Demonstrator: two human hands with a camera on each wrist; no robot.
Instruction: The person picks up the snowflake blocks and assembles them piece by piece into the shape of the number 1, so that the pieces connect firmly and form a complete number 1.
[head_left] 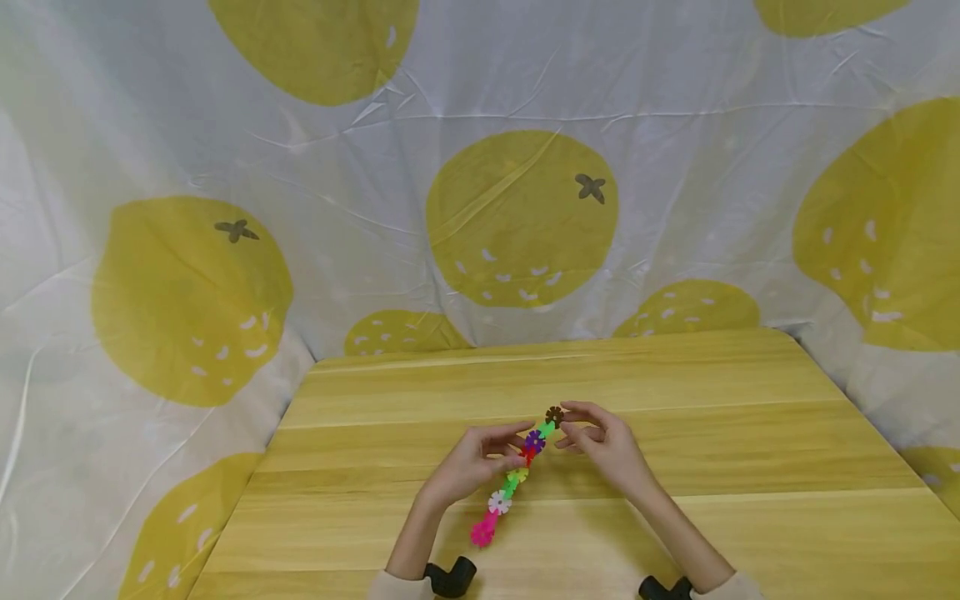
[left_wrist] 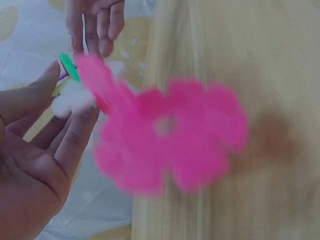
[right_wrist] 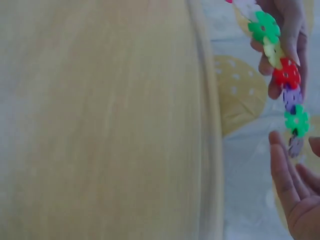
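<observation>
A chain of slotted, flower-shaped plastic discs slants up through the head view, from a pink disc [head_left: 482, 533] past a white disc [head_left: 499, 502] to a brown disc [head_left: 554, 416] at the far end. My left hand [head_left: 467, 463] pinches its middle, near the red disc [right_wrist: 286, 74] and yellow disc [right_wrist: 273, 52]. Close to the brown end is my right hand [head_left: 611, 448], its thumb and fingers spread on either side of that disc in the right wrist view, seemingly without gripping it. The pink end looms large and blurred in the left wrist view.
A light wooden table [head_left: 697, 383] lies below the hands. Behind it hangs a pale cloth [head_left: 675, 208] printed with yellow fruit. Black wrist mounts [head_left: 452, 577] sit at both wrists.
</observation>
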